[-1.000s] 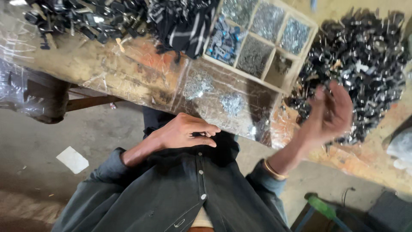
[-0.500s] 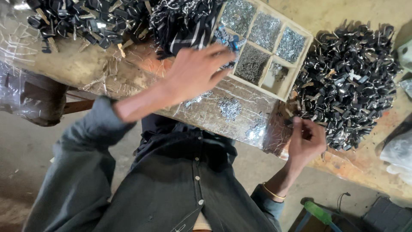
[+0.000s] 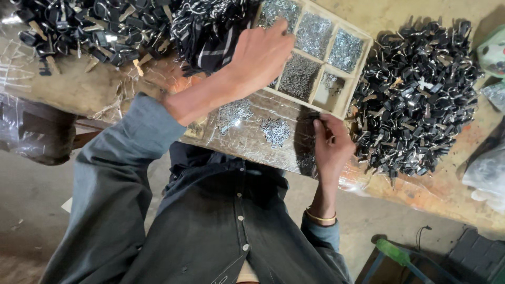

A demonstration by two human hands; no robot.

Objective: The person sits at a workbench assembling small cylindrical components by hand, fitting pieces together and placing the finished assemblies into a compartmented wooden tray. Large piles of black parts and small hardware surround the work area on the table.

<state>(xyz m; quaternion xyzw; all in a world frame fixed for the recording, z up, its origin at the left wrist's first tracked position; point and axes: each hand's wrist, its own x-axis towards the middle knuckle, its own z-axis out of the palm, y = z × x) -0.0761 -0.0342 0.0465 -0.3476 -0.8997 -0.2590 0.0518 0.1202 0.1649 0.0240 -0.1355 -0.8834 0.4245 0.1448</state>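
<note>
My left hand (image 3: 260, 55) reaches across the table and rests over the near-left compartments of a wooden divided tray (image 3: 344, 108). The tray holds small silvery metal parts. The fingertips dip into the tray and are hidden, so I cannot tell whether they hold anything. My right hand (image 3: 331, 147) sits at the table's near edge, just below the tray's corner. Its thumb and fingers pinch a small dark metal part (image 3: 329, 139). A big heap of black clip-like parts (image 3: 415, 100) lies right beside that hand.
A second heap of black parts (image 3: 89, 26) and a striped dark cloth (image 3: 210, 31) lie at the far left. Loose silvery pieces (image 3: 273, 130) lie on clear plastic sheeting (image 3: 247, 142) over the table. A green stool (image 3: 394, 252) stands on the floor.
My left hand rose from my lap, swung up over the table and settled on the tray. My right hand came down from the black heap to the table edge.
</note>
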